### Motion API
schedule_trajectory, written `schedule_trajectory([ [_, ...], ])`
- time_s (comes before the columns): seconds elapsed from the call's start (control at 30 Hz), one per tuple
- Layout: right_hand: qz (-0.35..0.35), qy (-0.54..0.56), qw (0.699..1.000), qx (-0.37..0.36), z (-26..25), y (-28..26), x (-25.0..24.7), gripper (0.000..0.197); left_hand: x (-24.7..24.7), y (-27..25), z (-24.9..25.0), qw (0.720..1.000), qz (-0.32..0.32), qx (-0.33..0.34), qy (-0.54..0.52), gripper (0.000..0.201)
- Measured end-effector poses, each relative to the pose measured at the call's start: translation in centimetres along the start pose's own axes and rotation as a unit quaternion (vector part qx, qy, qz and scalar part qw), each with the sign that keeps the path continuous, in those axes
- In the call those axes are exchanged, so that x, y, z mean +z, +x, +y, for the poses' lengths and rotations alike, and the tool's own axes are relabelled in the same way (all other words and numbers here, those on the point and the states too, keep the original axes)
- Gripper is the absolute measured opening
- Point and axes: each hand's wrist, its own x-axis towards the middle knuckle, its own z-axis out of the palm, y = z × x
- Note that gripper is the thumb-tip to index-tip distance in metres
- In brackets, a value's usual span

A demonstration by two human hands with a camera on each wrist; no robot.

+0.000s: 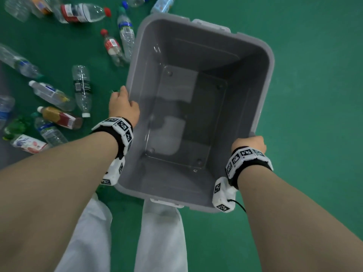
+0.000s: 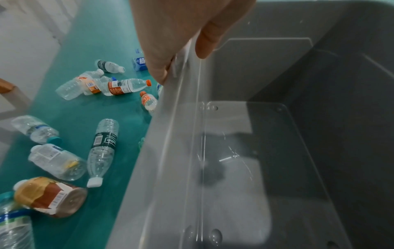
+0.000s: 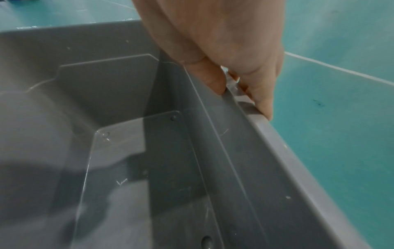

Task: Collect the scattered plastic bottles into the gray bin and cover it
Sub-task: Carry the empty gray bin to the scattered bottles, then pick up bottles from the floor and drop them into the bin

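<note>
The gray bin [image 1: 269, 61] is open and holds nothing. My left hand [image 1: 122, 106] grips its left rim [image 2: 170, 134], thumb inside and fingers outside. My right hand [image 1: 250, 143] grips the right rim [image 3: 277, 143] the same way. Several plastic bottles lie scattered on the green floor to the left of the bin: a clear one with a black label [image 1: 82, 89], a brown-labelled one [image 1: 59, 117], a red-capped one [image 1: 82, 13] and a small red-capped one [image 1: 112, 47] close to the bin's left wall. No lid is in view.
My white trouser legs [image 1: 161, 238] stand just below the bin's near edge. The green floor [image 1: 314, 95] stretches to the right of the bin. In the left wrist view a white wall [image 2: 25, 42] runs along the far left beyond the bottles.
</note>
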Motion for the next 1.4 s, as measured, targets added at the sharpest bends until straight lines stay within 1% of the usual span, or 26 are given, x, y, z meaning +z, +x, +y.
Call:
schedule_trajectory([
  [0.23,0.001,0.023,0.999,-0.037,-0.6,3.5,1.2,0.042,2.8,1.4,1.2,0.999,0.039,0.025,-0.010,0.059],
  [0.4,-0.023,0.050,0.997,-0.059,-0.6,4.0,1.0,0.049,3.3,1.2,2.3,0.998,0.043,0.015,-0.045,0.063],
  [0.5,-0.022,0.069,0.996,-0.049,-0.3,4.3,0.9,0.050,3.4,1.2,2.8,0.997,0.047,0.017,-0.059,0.061],
  [0.57,-0.003,0.078,0.996,-0.034,-0.3,4.4,0.7,0.049,3.5,1.4,3.2,0.997,0.048,0.030,-0.059,0.059],
  [0.67,0.020,0.071,0.997,-0.019,-0.3,4.7,0.4,0.048,3.6,1.6,4.0,0.997,0.034,0.049,-0.056,0.059],
  [0.8,0.014,0.067,0.998,-0.008,-0.2,5.3,0.0,0.048,4.2,1.7,4.6,0.998,0.011,0.044,-0.053,0.061],
  [0.93,0.023,0.073,0.997,-0.010,0.1,6.0,-0.1,0.050,5.2,1.7,4.6,0.998,-0.003,0.048,-0.050,0.063],
  [1.03,0.026,0.090,0.995,-0.016,0.3,5.8,0.0,0.053,6.0,1.9,4.2,0.998,-0.030,0.021,-0.046,0.062],
  [1.13,0.009,0.102,0.994,-0.027,0.4,5.5,0.1,0.050,6.6,2.0,3.5,0.998,-0.047,-0.005,-0.040,0.062],
  [1.23,-0.020,0.105,0.993,-0.045,0.6,5.6,0.4,0.047,7.0,1.9,2.8,0.999,-0.044,-0.010,-0.027,0.062],
  [1.33,-0.059,0.087,0.993,-0.061,0.3,5.5,0.6,0.054,6.9,1.8,2.1,0.999,-0.040,-0.009,-0.025,0.063],
  [1.4,-0.073,0.085,0.991,-0.067,0.2,4.8,0.8,0.060,6.8,1.2,1.7,0.998,-0.053,0.002,-0.023,0.066],
])
